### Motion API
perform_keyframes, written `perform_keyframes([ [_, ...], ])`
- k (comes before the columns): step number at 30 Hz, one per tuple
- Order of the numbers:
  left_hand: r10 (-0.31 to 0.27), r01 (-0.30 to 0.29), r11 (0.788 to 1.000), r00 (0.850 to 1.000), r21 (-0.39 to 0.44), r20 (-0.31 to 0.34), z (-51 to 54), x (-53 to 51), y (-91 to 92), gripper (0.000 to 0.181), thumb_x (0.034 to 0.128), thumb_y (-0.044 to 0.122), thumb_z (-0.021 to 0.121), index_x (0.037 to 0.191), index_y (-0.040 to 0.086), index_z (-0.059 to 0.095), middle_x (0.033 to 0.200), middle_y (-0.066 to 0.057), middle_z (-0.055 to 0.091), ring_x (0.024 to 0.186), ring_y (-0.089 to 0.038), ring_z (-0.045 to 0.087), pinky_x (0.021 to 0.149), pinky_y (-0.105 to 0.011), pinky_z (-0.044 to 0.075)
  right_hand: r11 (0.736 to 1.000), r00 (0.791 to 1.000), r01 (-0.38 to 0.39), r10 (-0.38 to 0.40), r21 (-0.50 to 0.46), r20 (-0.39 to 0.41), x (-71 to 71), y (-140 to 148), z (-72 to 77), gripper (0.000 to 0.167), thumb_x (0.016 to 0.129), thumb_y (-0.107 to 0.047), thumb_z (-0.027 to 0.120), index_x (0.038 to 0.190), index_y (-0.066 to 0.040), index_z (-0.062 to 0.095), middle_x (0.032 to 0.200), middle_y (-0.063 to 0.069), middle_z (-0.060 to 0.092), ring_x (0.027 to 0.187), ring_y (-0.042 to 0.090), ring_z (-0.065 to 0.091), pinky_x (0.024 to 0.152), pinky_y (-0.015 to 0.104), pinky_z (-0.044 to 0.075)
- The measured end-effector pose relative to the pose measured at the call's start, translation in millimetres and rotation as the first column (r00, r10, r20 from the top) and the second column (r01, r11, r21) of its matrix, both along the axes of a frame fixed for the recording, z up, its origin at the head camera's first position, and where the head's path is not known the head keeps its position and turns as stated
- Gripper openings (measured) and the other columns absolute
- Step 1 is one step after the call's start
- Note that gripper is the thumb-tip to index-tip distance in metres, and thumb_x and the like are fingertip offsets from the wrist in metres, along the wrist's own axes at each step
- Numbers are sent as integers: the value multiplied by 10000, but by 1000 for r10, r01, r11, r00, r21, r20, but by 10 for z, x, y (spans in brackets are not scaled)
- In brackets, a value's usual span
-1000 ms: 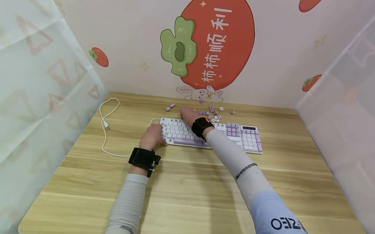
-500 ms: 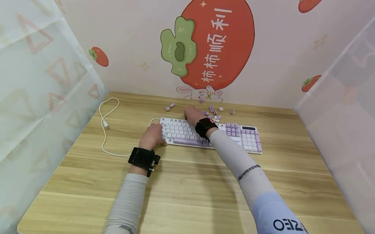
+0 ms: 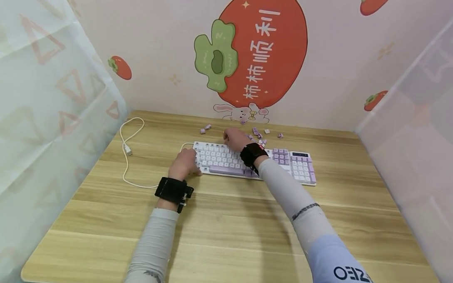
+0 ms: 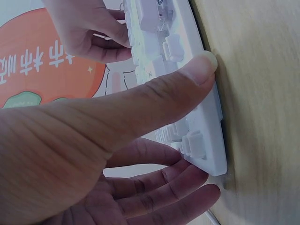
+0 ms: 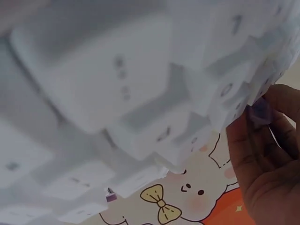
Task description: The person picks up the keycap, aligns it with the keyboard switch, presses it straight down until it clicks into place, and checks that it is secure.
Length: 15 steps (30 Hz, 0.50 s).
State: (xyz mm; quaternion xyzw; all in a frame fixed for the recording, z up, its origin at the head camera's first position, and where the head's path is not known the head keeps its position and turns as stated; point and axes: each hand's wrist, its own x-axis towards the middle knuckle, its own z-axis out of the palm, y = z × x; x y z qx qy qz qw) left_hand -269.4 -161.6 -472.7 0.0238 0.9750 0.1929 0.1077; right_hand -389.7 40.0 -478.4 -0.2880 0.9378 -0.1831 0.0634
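A white and purple keyboard (image 3: pixel 220 160) lies across the desk. At its left end my left hand (image 3: pixel 183 164) grips it; in the left wrist view the thumb lies across the front edge and the fingers reach the far corner. Over the upper rows is my right hand (image 3: pixel 235 139). The right wrist view shows it pinching a small purple keycap (image 5: pixel 260 112) at the keyboard's back edge. Some switches along the edges are bare, such as one white switch (image 4: pixel 193 144) near the corner. In the head view the right hand hides its own fingertips and part of the keys.
Several loose purple and white keycaps (image 3: pixel 255 131) lie behind the keyboard, with a purple keycap (image 3: pixel 202 131) farther left. A white cable (image 3: pixel 127 168) loops over the left of the wooden desk (image 3: pixel 214 233). A printed wall (image 3: pixel 332 71) stands behind.
My right hand has shifted a little to the right along the keyboard's back edge. The left hand and the keyboard stay nearly where they were.
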Motion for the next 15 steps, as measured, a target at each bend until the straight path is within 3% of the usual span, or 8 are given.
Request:
perform_keyframes([
  [6,0,0,1000,1000,6,-10,-7,-3,-11,586,736,124,905,1178,-113,602,1081,-220,611,944,-308,539,899,-463,515,985,1000,0,4,-170,26,73,34,77,80,951,10,650,982,-3,723,960,122,674,873,226,561,839,345,490],
  [15,-1,1,1000,1000,5,-6,-17,-12,-10,582,731,134,911,1166,-110,613,1076,-222,624,932,-304,551,892,-465,525,900,998,-45,59,-434,20,135,121,61,213,919,106,633,1113,94,718,1075,217,706,970,309,632,894,403,515],
])
